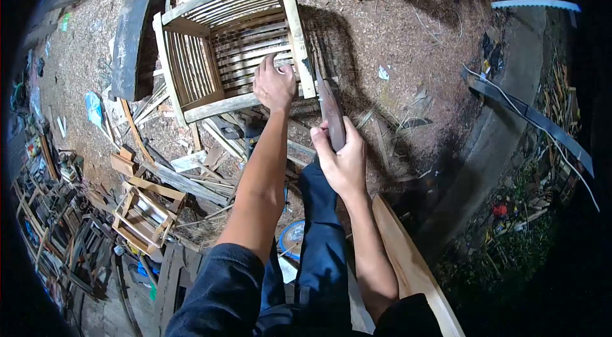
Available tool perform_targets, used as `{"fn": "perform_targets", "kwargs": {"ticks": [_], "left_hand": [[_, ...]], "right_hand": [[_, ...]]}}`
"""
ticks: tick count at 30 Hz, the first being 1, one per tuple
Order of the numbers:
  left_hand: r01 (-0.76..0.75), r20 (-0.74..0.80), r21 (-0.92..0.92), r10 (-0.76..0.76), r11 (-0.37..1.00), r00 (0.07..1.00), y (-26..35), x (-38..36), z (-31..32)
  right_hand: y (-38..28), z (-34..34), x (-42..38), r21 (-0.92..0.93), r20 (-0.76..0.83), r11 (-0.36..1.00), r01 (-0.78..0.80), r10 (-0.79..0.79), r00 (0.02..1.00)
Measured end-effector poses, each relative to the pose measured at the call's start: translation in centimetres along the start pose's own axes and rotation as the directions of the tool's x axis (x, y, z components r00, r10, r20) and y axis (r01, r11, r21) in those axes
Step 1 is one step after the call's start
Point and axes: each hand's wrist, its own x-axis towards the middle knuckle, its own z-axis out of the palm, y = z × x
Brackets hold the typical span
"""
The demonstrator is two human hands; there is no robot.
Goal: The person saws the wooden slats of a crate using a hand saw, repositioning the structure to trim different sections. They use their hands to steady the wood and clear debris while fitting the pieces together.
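Observation:
My right hand (341,162) is wrapped round the brown wooden handle (331,114) of a bladed hand tool, whose thin dark blade is seen almost edge-on, pointing away from me. The blade runs alongside the end of a pale wooden bar on a slatted wooden crate (229,2). My left hand (274,85) is over the crate's near right corner, fingers curved and apart from the thumb, with nothing between them. Its wrist overlaps the near rail. The crate lies with its open side facing up, showing slats inside.
A dark weathered block (131,47) stands left of the crate. Scrap wood strips and a small wooden frame (145,219) lie at lower left. A long plank (414,260) is by my right arm. Saw blades (535,3) and a metal strip (535,117) lie along the right.

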Motion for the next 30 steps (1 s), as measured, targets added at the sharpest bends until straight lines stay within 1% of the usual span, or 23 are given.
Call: {"fn": "perform_targets", "kwargs": {"ticks": [1,2,3,4,5,6,8,10,12,14,16,19,21,23,26,28,29,30], "left_hand": [[-0.002,-0.022,-0.014,0.002,1.000,1.000,-0.1,-0.1,0.0],[0.011,0.003,-0.004,-0.011,1.000,1.000,-0.2,-0.2,0.0],[0.031,0.025,-0.003,-0.031,1.000,0.999,-0.1,-0.3,-0.3],[0.050,0.043,-0.002,-0.050,0.999,0.998,0.1,-0.2,-0.5],[0.055,0.037,-0.002,-0.055,0.998,0.998,0.0,0.0,-0.3],[0.043,0.027,-0.006,-0.043,0.999,0.999,0.0,0.0,-0.1],[0.027,-0.010,-0.021,-0.027,0.999,1.000,-0.3,-0.4,0.1],[0.002,-0.049,-0.024,-0.003,1.000,0.999,-0.6,-0.4,0.1],[-0.003,-0.064,-0.060,-0.001,0.998,0.998,-0.6,-0.4,0.2],[0.000,-0.067,-0.041,-0.002,0.999,0.998,-0.8,-0.4,0.3],[0.031,0.022,-0.051,-0.030,0.998,0.999,-0.5,-0.5,-0.2],[0.036,0.018,-0.027,-0.035,0.999,0.999,-1.0,-0.5,0.4],[0.038,0.024,-0.022,-0.038,0.999,0.999,-1.1,-0.4,0.6],[0.049,0.029,-0.023,-0.048,0.999,0.998,-1.1,-0.4,0.5],[0.067,0.029,-0.020,-0.067,0.998,0.997,-0.4,-0.4,0.0],[0.081,0.022,-0.014,-0.081,0.997,0.997,-0.4,-0.5,-0.1],[0.063,-0.008,-0.018,-0.063,0.998,0.998,-0.5,-0.5,0.1],[0.043,-0.036,-0.022,-0.043,0.999,0.998,-0.5,-0.5,0.2]], "right_hand": [[0.1,-0.5,-0.2,0.083,0.054,0.993,-0.079,0.075,0.996],[0.3,-1.0,-0.6,0.160,0.114,0.973,-0.165,0.147,0.982],[0.5,-1.3,-1.3,0.102,0.098,0.991,-0.084,0.074,0.992],[-0.3,-1.9,-2.4,0.038,0.043,0.999,0.008,-0.010,0.999],[-1.8,-3.1,-4.7,0.021,-0.001,0.999,-0.026,0.026,1.000],[-3.4,-4.1,-6.7,0.065,-0.059,0.998,-0.004,0.008,0.998],[-2.9,-5.4,-10.1,0.064,-0.178,0.998,0.006,0.005,0.984],[-1.3,-5.5,-11.3,0.062,-0.174,0.992,-0.107,0.116,0.978],[0.5,-5.0,-9.8,0.119,-0.093,0.975,-0.189,0.200,0.975],[1.9,-3.9,-7.8,0.112,-0.062,0.974,-0.199,0.207,0.976],[3.6,-2.6,-6.3,0.041,-0.063,0.997,-0.071,0.074,0.995],[4.7,-1.9,-5.4,-0.008,-0.041,0.994,-0.107,0.107,0.993],[5.2,-1.8,-5.4,0.001,-0.044,0.994,-0.105,0.105,0.993],[5.1,-1.9,-5.3,0.008,-0.045,0.995,-0.104,0.104,0.994],[4.6,-2.3,-5.0,-0.032,-0.046,0.988,-0.149,0.147,0.988],[4.6,-2.3,-4.6,-0.019,-0.057,0.993,-0.118,0.117,0.992],[4.9,-2.0,-4.4,-0.018,-0.055,0.993,-0.118,0.117,0.992],[5.3,-1.7,-4.0,-0.059,-0.105,0.998,-0.034,0.027,0.994]]}}
